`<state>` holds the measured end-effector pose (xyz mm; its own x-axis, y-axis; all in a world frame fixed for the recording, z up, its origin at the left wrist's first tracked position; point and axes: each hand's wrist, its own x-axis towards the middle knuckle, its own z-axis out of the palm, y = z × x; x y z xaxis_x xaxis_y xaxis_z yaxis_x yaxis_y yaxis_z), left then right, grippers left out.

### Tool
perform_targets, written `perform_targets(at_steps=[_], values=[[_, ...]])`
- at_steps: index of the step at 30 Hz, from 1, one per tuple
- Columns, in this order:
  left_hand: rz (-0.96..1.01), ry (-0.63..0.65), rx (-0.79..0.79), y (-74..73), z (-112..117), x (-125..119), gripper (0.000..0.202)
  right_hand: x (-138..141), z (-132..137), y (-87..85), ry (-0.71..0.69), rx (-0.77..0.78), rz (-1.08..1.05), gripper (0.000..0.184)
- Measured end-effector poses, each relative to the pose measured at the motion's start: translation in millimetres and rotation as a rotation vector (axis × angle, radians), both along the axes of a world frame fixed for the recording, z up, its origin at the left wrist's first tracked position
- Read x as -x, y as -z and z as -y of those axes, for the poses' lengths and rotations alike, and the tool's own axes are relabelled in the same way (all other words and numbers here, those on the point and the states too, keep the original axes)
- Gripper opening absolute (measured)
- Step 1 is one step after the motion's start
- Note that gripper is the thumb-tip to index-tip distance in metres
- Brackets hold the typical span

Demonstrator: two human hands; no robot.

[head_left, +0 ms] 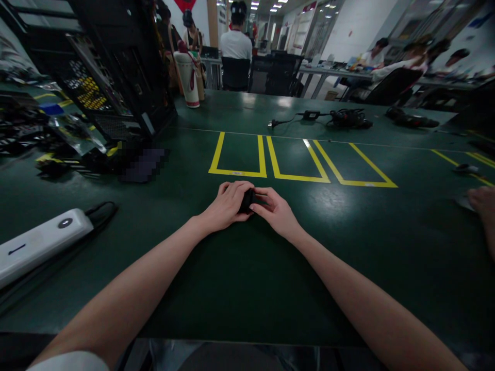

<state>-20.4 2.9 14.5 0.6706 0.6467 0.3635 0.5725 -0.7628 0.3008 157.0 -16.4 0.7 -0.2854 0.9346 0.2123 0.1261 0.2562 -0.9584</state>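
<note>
Grip of left hand (228,207) and right hand (277,212) is closed around one small rounded matte black object (247,200), near the middle of the smooth dark green table (247,281), before yellow tape rectangles (266,157).

A small black object (247,200), mostly hidden, sits low on the dark green table (240,288), near the middle, just nearer than the 3 yellow-taped boxes (294,162), clasped between 2 hands.

No legible text, brand or number appears. The small tags on the yellow tape outlines (237,173) are too small to read. Marks on the white power strip (38,242) are illegible.
</note>
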Motion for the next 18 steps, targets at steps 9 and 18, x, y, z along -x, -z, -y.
perform_targets(at_steps=[9, 18], values=[[0.017, 0.0, -0.023, 2.5, -1.6, -0.3, 0.053, 2.9, 0.5, 4.5, -0.022, -0.038, -0.117, 0.022], [0.001, 0.005, 0.007, -0.7, 0.3, 0.8, 0.055, 0.5, 0.2, 4.0, -0.045, 0.011, -0.079, 0.033]])
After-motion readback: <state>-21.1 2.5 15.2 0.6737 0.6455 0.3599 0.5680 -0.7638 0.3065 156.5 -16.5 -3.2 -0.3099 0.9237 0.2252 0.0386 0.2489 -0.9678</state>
